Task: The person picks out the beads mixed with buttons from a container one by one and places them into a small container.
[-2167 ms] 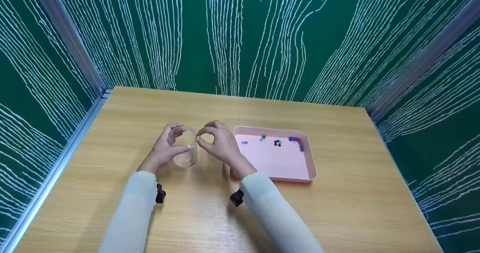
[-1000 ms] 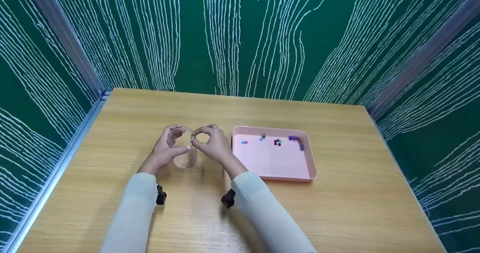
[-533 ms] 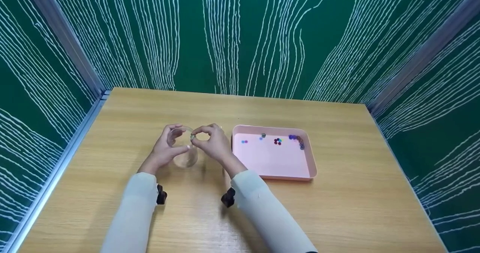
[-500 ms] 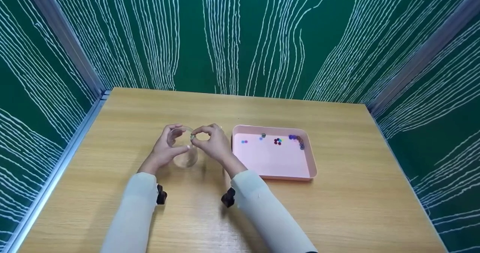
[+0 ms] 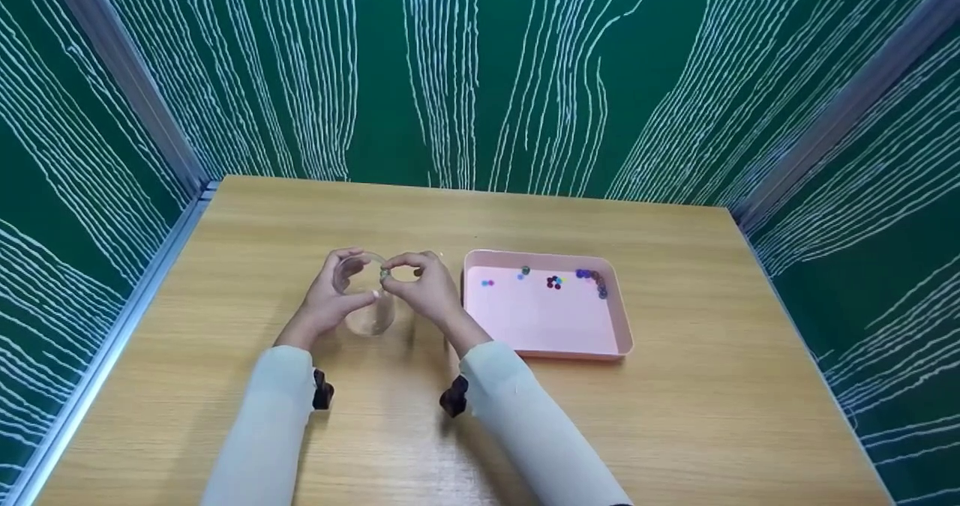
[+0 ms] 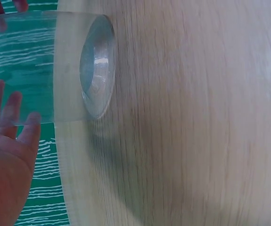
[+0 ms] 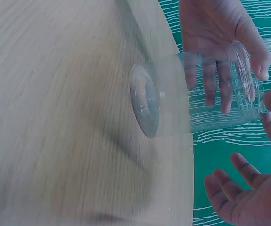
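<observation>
Clear jar (image 5: 365,296) gripped by left hand (image 5: 328,300); right hand (image 5: 424,288) pinches bead (image 5: 385,273) above.

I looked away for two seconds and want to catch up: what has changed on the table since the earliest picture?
The right hand, pinching a small bead, has shifted a little to the left, bringing the bead from beside the clear jar to over its mouth. The left hand still holds the jar upright in the same spot. The pink tray and its beads have not moved.

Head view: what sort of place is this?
Probably a staged recording booth: a bare wooden table boxed in by green patterned panels, holding only a clear jar and a pink tray of beads.
</observation>
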The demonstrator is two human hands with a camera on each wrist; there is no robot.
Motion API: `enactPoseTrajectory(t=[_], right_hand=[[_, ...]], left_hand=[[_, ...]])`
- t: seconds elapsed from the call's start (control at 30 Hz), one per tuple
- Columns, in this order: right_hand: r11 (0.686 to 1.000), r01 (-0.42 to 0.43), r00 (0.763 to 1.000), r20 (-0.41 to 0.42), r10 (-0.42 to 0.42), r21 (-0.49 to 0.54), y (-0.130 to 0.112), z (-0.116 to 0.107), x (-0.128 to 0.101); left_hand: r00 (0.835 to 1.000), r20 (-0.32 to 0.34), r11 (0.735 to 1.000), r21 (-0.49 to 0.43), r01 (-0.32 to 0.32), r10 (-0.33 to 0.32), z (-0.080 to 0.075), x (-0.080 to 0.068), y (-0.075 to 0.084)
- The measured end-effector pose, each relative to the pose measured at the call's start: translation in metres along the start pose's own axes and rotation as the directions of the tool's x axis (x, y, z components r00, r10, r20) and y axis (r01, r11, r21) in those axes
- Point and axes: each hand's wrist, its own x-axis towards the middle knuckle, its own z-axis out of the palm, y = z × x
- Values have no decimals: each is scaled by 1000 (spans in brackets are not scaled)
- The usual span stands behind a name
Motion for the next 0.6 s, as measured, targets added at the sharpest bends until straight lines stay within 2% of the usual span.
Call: enactPoseTrajectory(t=[0.23,0.43,0.6], right_hand=[[999,-36,999,2,36,35,1,2,-1],[999,-23,999,-23,24,37,3,4,-1],[999,31,998,-49,-30,23,4,5,-1]], left_hand=[[1000,-4,1000,23,13,-13,1,-1,0],[1000,-10,998,52,28,-27,1,-2,1],[1000,-2,999,42,18,-18,1,-2,3]])
